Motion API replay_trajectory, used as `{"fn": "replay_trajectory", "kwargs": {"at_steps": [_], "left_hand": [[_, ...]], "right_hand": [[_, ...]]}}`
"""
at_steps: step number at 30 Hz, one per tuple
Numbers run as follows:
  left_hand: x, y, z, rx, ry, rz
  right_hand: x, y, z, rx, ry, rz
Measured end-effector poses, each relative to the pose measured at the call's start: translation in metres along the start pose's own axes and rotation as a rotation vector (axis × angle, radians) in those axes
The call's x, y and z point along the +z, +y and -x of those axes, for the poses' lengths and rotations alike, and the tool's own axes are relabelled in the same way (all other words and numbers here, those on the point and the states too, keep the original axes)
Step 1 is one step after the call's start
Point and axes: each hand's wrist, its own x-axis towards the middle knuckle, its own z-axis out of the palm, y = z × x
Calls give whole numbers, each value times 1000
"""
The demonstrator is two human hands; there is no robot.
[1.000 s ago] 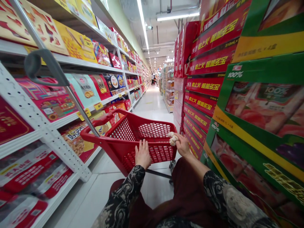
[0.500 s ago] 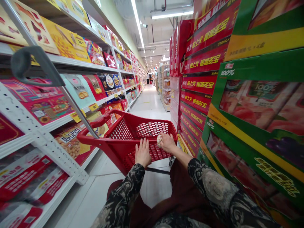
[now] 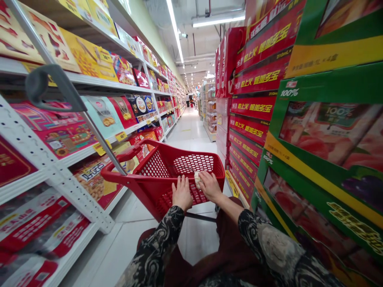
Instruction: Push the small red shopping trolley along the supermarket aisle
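A red plastic shopping basket [image 3: 146,196] with a long metal pull handle stands in front of my knees. My left hand [image 3: 182,194] lies against its near side, fingers stretched out over the top edge. On the same side, further right, my right hand [image 3: 211,186] is closed over a crumpled white cloth [image 3: 197,180] and presses it against the rim. Most of the cloth is hidden under my fingers. The grey grip [image 3: 54,85] of the pull handle leans up to the left, away from both hands.
White shelves [image 3: 56,181] with boxed snacks run along the left. Stacked red drink cartons [image 3: 249,105] and green juice boxes [image 3: 314,89] rise close on my right. A tiled aisle [image 3: 190,133] leads ahead, with people far off.
My right hand has slid left along the basket's rim with the cloth, closer to my left hand. My left hand stays on the side. The whole view has shifted slightly.
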Motion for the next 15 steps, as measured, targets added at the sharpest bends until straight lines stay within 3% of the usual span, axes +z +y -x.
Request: {"fn": "replay_trajectory", "kwargs": {"at_steps": [3, 8, 11, 15], "left_hand": [[-2, 8, -6, -11, 59, 50], [-4, 41, -20, 163, 155, 194], [-2, 55, -26, 178, 172, 219], [2, 53, -29, 200, 208, 143]], "right_hand": [[6, 2, -1, 20, 22, -44], [4, 17, 1, 14, 61, -134], [2, 25, 6, 29, 58, -193], [3, 31, 16, 14, 56, -155]]}}
